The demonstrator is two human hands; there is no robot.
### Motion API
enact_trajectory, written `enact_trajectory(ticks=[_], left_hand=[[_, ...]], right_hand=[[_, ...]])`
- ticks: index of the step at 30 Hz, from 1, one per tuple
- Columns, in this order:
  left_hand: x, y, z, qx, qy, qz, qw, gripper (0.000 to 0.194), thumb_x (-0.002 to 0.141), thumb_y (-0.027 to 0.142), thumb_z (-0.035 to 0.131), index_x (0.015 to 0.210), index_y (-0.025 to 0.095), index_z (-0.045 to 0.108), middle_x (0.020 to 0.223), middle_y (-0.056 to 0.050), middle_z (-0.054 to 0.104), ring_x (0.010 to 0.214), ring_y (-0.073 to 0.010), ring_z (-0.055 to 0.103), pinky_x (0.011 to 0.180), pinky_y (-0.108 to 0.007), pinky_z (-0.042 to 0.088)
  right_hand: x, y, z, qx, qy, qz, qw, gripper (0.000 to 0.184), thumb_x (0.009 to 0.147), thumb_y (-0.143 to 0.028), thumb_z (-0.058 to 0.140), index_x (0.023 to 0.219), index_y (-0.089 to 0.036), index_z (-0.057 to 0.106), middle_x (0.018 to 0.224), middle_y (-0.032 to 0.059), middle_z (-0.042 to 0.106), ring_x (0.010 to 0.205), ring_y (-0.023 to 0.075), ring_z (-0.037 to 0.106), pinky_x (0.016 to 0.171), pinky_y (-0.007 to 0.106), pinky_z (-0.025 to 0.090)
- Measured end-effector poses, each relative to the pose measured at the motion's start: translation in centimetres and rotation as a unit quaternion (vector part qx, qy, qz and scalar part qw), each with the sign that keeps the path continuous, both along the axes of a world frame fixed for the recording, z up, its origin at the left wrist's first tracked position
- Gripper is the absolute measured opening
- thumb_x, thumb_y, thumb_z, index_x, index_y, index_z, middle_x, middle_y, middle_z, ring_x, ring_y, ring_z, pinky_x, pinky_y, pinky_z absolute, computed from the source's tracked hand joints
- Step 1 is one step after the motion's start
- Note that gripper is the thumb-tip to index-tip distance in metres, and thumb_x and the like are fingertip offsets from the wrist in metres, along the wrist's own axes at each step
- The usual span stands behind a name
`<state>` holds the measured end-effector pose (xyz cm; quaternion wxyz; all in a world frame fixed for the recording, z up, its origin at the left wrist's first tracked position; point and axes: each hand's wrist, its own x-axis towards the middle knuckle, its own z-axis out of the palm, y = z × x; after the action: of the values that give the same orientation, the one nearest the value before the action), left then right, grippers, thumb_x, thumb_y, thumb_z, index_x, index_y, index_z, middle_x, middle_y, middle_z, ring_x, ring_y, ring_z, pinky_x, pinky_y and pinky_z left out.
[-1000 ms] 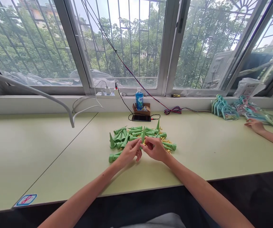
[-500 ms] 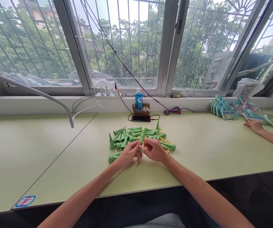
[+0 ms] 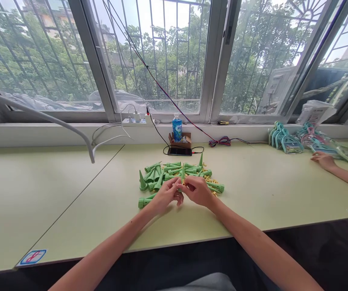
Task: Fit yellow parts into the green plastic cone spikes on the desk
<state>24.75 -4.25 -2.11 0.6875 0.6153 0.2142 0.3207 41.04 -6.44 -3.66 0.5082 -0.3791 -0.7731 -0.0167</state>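
Many green spikes (image 3: 142, 181); one bottle (image 3: 177, 128), one phone (image 3: 180, 151), two labels (image 3: 33, 257).

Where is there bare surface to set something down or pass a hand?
The table is bare between the green pieces and the other person's hand, and left of the pieces, either side of the seam. It is crowded around the left hand, right hand and pieces, less so by the phone.

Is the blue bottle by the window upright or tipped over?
Upright: the blue bottle stands with its neck at the top, its body rising above the cardboard box.
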Motion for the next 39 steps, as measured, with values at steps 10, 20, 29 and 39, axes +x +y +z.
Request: enact_trajectory(ticks=[10, 20, 29, 39], left_hand=[[-0.3, 0.1, 0.0, 0.014, 0.076, 0.03, 0.997, 0.049, 0.086, 0.065, 0.052, 0.105, 0.019, 0.052, 0.038, 0.008, 0.047, 0.028, -0.006, 0.03, 0.028, -0.013, 0.019], [-0.3, 0.4, -0.7, -0.001, 0.051, 0.023, 0.998, 0.048, 0.082, 0.065, 0.058, 0.098, 0.021, 0.047, 0.036, 0.008, 0.049, 0.025, -0.0044, 0.025, 0.028, -0.013, 0.017], [-0.4, 0.5, -1.2, -0.007, 0.033, 0.019, 0.999, 0.041, 0.084, 0.059, 0.06, 0.097, 0.021, 0.049, 0.036, 0.012, 0.039, 0.025, -0.0062, 0.03, 0.026, -0.014, 0.019], [-0.3, 0.3, -0.9, -0.007, 0.026, 0.014, 1.0, 0.039, 0.086, 0.057, 0.059, 0.092, 0.021, 0.047, 0.036, 0.012, 0.038, 0.024, -0.0062, 0.032, 0.025, -0.014, 0.019]], right_hand=[[0.3, -0.4, 0.2, 0.126, -0.121, -0.053, 0.983, 0.042, 0.099, -0.031, 0.047, 0.06, -0.018, 0.047, 0.055, -0.0033, 0.042, 0.047, 0.0083, 0.028, 0.048, 0.023, 0.021], [0.4, -0.4, -0.2, 0.092, -0.158, -0.045, 0.982, 0.041, 0.101, -0.034, 0.045, 0.062, -0.019, 0.049, 0.057, -0.0017, 0.044, 0.047, 0.01, 0.028, 0.048, 0.026, 0.022], [0.2, -0.5, -0.2, 0.096, -0.161, -0.042, 0.981, 0.041, 0.1, -0.033, 0.045, 0.062, -0.02, 0.048, 0.057, -0.0015, 0.043, 0.047, 0.0105, 0.026, 0.047, 0.026, 0.021], [0.2, -0.5, -0.1, 0.095, -0.161, -0.043, 0.981, 0.043, 0.101, -0.034, 0.043, 0.061, -0.019, 0.047, 0.057, -0.0016, 0.042, 0.047, 0.0104, 0.025, 0.047, 0.027, 0.021]])
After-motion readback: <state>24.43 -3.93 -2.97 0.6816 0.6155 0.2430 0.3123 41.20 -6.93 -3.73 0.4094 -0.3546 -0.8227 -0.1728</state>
